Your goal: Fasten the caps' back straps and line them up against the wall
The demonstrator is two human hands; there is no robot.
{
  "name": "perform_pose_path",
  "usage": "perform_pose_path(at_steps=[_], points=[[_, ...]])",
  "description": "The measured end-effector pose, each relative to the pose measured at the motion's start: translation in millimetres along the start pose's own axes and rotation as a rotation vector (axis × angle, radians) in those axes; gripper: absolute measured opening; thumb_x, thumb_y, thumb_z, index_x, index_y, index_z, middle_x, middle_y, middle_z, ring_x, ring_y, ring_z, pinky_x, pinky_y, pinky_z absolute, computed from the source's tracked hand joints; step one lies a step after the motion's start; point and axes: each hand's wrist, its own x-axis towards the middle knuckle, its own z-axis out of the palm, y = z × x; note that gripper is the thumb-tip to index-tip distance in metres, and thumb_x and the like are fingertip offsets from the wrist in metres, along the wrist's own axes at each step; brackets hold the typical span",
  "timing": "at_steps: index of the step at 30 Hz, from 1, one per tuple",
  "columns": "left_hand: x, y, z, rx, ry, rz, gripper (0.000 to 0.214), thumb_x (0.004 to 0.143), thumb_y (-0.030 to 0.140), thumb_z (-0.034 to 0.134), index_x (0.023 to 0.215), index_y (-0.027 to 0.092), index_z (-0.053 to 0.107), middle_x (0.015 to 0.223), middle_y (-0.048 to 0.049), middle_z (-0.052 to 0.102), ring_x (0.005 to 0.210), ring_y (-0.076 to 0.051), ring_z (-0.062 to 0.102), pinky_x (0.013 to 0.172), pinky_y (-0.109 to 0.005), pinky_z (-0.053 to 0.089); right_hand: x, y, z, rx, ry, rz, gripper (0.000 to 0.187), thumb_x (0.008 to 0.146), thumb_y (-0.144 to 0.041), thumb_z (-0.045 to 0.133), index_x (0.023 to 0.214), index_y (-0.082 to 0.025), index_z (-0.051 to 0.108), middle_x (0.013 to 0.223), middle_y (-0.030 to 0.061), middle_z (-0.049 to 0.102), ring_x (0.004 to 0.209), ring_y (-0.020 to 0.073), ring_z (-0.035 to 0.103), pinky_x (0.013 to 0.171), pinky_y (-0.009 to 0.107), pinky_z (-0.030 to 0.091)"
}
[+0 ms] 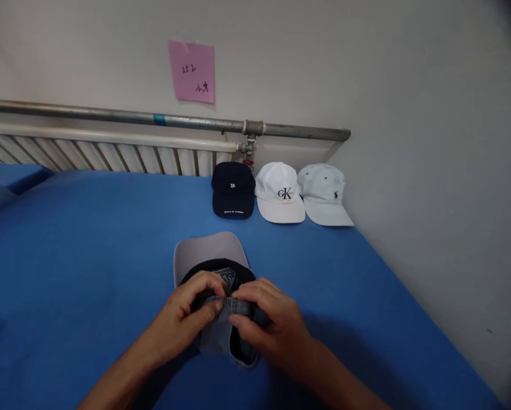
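Note:
A grey cap (210,254) lies upside down on the blue table cover (101,239), its brim pointing away from me and its dark inside showing. My left hand (187,310) and my right hand (266,322) meet at the cap's near side. Both pinch the grey back strap (238,306) between thumb and fingers, one hand at each end. The fingers hide most of the strap and its fastener.
Three caps stand in a row at the back by the wall: a dark navy one (233,191), a white one with black letters (279,192) and a pale one (325,193). Behind them run a radiator (110,154) and a metal pipe (161,119). A pink note (192,71) hangs on the wall.

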Motion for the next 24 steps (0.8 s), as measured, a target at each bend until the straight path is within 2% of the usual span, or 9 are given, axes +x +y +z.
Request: perform_pose_path(at_steps=[2,4,11,16,21,24], points=[[-1.5,2.9,-2.1,0.039,-0.027,0.047,0.006,0.09,0.023,0.055,0.088,0.024,0.06,0.118,-0.0019,0.053,0.115,-0.02,0.047,0.098,-0.033,0.034,-0.4,-0.4,0.2,-0.027,-0.005,-0.048,0.024,0.074,-0.012,0.07,0.095,-0.019,0.062,0.088,0.0023,0.069,0.081,0.0151,0.062,0.076,0.029,0.048],[-1.9,5.7,-2.8,-0.005,-0.081,0.026,0.004,0.089,0.025,0.057,0.089,0.024,0.061,0.122,-0.0024,0.052,0.117,-0.022,0.047,0.099,-0.034,0.034,-0.9,-0.4,1.2,-0.06,-0.015,-0.092,0.022,0.076,-0.013,0.068,0.097,-0.017,0.062,0.088,0.0036,0.069,0.08,0.0152,0.061,0.075,0.03,0.047],[2.9,8.6,1.9,-0.224,-0.103,-0.096,0.018,0.086,0.032,0.062,0.075,0.018,0.059,0.105,-0.0027,0.056,0.099,-0.018,0.052,0.087,-0.031,0.038,-1.6,1.3,4.8,-0.105,-0.091,-0.113,0.016,0.079,-0.015,0.066,0.095,-0.017,0.06,0.085,0.0029,0.068,0.078,0.0155,0.058,0.074,0.029,0.046],[-0.3,9.5,-1.7,-0.319,-0.094,-0.221,0.015,0.084,0.027,0.059,0.073,0.018,0.054,0.101,-0.002,0.058,0.091,-0.016,0.051,0.08,-0.028,0.039,0.3,-0.5,2.6,-0.107,-0.117,-0.029,0.018,0.075,-0.011,0.066,0.091,-0.018,0.061,0.084,0.0004,0.067,0.078,0.0142,0.057,0.075,0.028,0.045],[-2.6,6.7,-7.2,-0.385,-0.079,-0.268,0.012,0.079,0.022,0.055,0.07,0.017,0.049,0.096,-0.0019,0.06,0.08,-0.013,0.049,0.07,-0.026,0.037,2.0,-2.1,0.8,-0.111,-0.13,-0.002,0.013,0.074,-0.012,0.064,0.085,-0.018,0.06,0.081,0.0003,0.066,0.076,0.0145,0.056,0.074,0.028,0.044],[-2.1,5.4,-9.7,-0.432,-0.104,-0.276,0.011,0.075,0.02,0.054,0.068,0.017,0.046,0.095,-0.0034,0.06,0.08,-0.014,0.05,0.069,-0.026,0.037,1.3,-0.7,1.3,-0.096,-0.166,0.021,0.011,0.075,-0.012,0.063,0.084,-0.018,0.059,0.08,0.0007,0.064,0.077,0.0146,0.056,0.074,0.028,0.045]])
